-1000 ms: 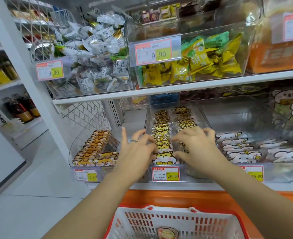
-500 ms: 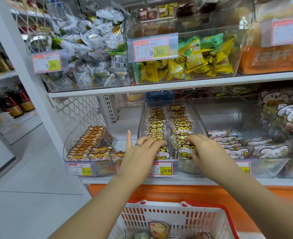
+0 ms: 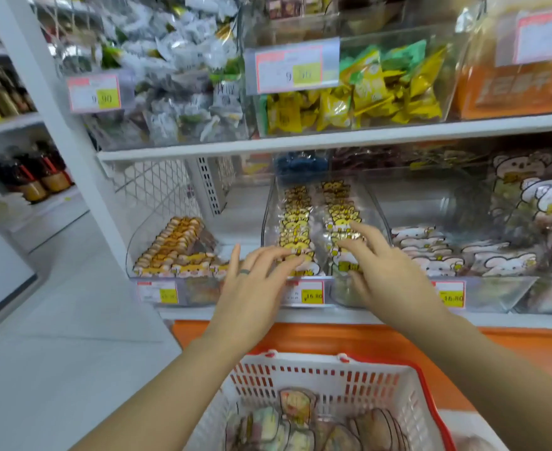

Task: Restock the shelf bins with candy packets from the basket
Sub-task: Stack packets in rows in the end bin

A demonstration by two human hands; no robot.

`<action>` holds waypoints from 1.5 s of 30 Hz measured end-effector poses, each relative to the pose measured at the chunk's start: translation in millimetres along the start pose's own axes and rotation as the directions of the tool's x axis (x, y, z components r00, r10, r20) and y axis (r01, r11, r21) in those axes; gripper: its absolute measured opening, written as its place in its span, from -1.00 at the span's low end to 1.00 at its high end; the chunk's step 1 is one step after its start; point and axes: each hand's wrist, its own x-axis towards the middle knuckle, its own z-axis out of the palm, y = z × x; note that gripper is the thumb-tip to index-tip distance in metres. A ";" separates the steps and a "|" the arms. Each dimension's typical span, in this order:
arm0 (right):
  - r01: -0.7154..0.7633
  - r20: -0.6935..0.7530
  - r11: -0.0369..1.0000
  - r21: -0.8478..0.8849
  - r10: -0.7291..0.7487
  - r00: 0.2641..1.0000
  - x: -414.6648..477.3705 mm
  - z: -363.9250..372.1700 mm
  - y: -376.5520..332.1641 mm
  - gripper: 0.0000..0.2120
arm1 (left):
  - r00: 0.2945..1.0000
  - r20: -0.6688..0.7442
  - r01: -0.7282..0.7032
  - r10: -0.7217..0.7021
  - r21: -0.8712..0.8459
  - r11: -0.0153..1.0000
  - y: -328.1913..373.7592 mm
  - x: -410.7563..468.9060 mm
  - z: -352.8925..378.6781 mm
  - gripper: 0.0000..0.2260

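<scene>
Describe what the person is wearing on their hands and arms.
The left forearm and right forearm are bare as far as the view shows, with no sleeves, watch or bracelet. Neither hand has a glove. The left hand wears a dark band ring on one finger. The right hand shows no jewellery.

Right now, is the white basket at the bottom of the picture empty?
No, the basket has several candy packets lying inside it.
</scene>
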 end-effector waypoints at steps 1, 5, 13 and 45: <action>0.051 -0.073 0.998 0.025 -0.049 0.996 -5.2 -2.0 -7.3 -0.55 | 1.000 -0.027 -0.009 0.008 -0.038 0.999 0.0 -14.0 -1.3 -0.46; 0.306 -0.098 0.937 0.167 -0.293 0.951 -40.8 18.9 -44.7 -0.86 | 0.999 0.032 0.023 -0.018 -0.172 0.985 -2.3 -81.3 8.2 -0.72; 0.095 0.769 0.989 0.114 -0.148 0.621 -120.7 123.5 -69.5 -0.76 | 0.581 0.741 0.567 -0.336 -0.073 0.820 -0.8 -190.6 83.0 -0.78; -0.972 0.800 0.180 0.149 0.557 0.225 -193.8 224.4 -68.6 -0.78 | 0.007 0.991 0.640 -0.134 0.098 0.762 38.6 -266.7 147.6 -0.66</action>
